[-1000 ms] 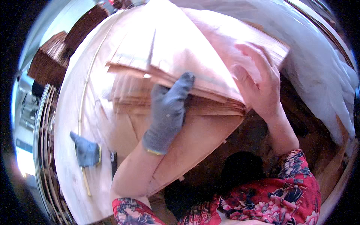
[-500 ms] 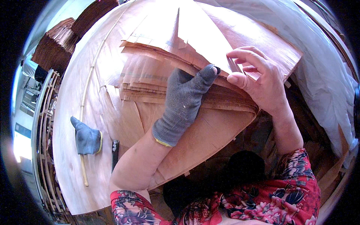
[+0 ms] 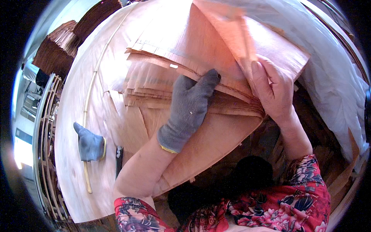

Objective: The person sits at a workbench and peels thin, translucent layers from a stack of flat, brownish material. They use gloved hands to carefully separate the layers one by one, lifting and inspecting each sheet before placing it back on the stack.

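A stack of thin wood veneer sheets [image 3: 148,75] lies in front of me, its near edges fanned out in layers. My left hand [image 3: 185,110], in a grey knit glove with a yellow cuff, is closed on the near edge of the stack, thumb on top and fingers hidden in the layers. My bare right hand [image 3: 276,91] pinches the right edge of a lifted veneer sheet [image 3: 212,44] between thumb and fingers. That sheet bends up from the stack, reddish where light shines through, and its far part is blurred by motion.
A loose grey-blue glove [image 3: 91,144] lies over a long thin cane [image 3: 96,67] on the pale sheets at left. A dark narrow tool [image 3: 119,157] is beside my left forearm. White plastic sheeting [image 3: 328,77] drapes the right side. Brown stacks [image 3: 54,54] stand at the far left.
My right hand has closed from a loose, spread pose into a pinch on the sheet edge. The sheet has risen and curled. My left hand's thumb has shifted slightly left.
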Available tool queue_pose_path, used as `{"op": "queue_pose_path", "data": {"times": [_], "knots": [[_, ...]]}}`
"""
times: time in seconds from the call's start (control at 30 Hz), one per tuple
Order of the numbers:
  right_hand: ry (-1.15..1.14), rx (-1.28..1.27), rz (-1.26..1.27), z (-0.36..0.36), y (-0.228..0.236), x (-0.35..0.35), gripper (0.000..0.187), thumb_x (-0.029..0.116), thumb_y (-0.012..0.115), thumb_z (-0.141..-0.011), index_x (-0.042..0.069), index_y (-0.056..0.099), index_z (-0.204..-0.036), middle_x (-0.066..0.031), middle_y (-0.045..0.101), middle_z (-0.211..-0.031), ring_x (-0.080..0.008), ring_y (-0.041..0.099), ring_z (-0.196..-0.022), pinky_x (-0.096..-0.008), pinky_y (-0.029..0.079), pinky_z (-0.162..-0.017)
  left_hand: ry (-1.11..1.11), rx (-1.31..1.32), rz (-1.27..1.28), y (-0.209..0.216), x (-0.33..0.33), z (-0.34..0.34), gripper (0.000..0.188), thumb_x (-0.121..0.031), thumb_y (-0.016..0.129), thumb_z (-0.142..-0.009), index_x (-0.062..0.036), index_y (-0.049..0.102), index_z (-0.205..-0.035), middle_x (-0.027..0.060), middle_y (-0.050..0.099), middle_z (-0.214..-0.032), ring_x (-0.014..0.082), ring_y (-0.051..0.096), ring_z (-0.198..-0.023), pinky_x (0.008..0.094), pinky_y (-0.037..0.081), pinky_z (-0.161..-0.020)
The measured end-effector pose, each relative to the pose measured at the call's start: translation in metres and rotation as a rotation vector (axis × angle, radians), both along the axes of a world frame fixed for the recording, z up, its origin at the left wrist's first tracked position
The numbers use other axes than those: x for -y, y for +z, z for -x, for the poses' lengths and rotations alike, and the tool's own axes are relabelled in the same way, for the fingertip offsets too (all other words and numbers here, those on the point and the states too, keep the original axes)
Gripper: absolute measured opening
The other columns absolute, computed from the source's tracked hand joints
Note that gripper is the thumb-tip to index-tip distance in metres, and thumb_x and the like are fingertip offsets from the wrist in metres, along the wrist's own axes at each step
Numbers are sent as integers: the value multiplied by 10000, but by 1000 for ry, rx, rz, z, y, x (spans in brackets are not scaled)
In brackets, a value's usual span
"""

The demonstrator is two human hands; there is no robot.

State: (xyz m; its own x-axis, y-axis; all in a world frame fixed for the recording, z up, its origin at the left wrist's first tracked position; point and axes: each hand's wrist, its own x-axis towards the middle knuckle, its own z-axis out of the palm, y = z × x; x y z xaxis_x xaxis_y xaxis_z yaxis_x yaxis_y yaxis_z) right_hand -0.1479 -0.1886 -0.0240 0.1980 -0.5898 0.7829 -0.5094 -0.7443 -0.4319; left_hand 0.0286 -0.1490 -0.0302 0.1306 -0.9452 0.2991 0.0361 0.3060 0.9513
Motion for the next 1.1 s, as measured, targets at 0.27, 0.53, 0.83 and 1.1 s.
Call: {"op": "queue_pose_path", "data": {"times": [0.27,0.53,0.83,1.1], "knots": [[-301,288,429,23,-13,33,274,43,561,-798,-21,557,-1064,-126,598,-895,-242,579,-806,-329,458,-734,58,-145,44,2,0,11,159,-125,588,-855,9,601,-941,4,588,-803,72,504,-681,213,413,-589],[243,-7,53,4,-5,1,385,235,752,-677,28,599,-964,-109,598,-929,-243,597,-812,-313,482,-716,-25,-142,59,3,-1,7,199,-159,610,-853,13,600,-951,38,616,-863,100,541,-754,232,443,-656],[345,101,-226,3,-2,0,299,249,716,-740,44,610,-930,-31,606,-888,-139,582,-797,-264,468,-662,-109,-8,142,1,1,-1,269,-197,664,-815,-4,596,-989,52,622,-874,121,551,-774,247,448,-676],[305,55,-222,-6,3,7,410,372,704,-732,26,583,-917,-63,599,-846,-149,578,-730,-275,473,-635,-58,49,116,-5,3,-3,260,-209,610,-854,-4,584,-1012,43,608,-887,118,543,-785,245,445,-679]]}}
